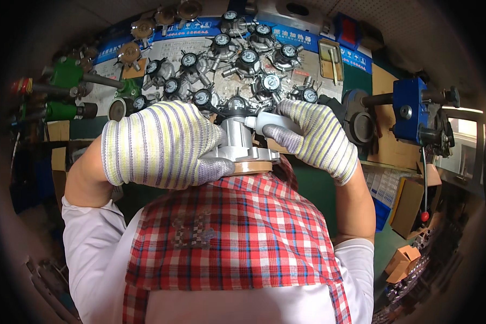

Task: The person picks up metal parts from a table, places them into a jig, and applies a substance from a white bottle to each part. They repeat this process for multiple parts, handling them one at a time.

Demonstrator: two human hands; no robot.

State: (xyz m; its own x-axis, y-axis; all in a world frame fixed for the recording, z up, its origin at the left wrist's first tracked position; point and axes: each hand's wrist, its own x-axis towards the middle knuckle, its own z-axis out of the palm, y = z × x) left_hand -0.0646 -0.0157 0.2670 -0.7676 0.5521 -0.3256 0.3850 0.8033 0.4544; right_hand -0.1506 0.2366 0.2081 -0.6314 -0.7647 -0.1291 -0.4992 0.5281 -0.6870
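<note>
My left hand point(164, 144), in a striped knit glove, is closed around the left side of a silver cast-metal housing point(235, 135), thumb near its lower flange. A tan ring point(254, 167) shows at the housing's near end. In my right hand point(323, 136), gloved alike, is a small white squeeze bottle point(275, 123) gripped between fingers and thumb. The bottle lies tilted on its side, its narrow nozzle pointing left at the housing's upper part. Whether the nozzle touches the metal I cannot tell.
Several similar metal housings with round black caps point(249, 58) crowd the bench beyond my hands. Green clamp-like tools point(65, 78) stand at left, a blue lever press point(409, 108) at right. A shallow tray point(331, 60) lies at the back right; an opened carton point(403, 263) sits lower right.
</note>
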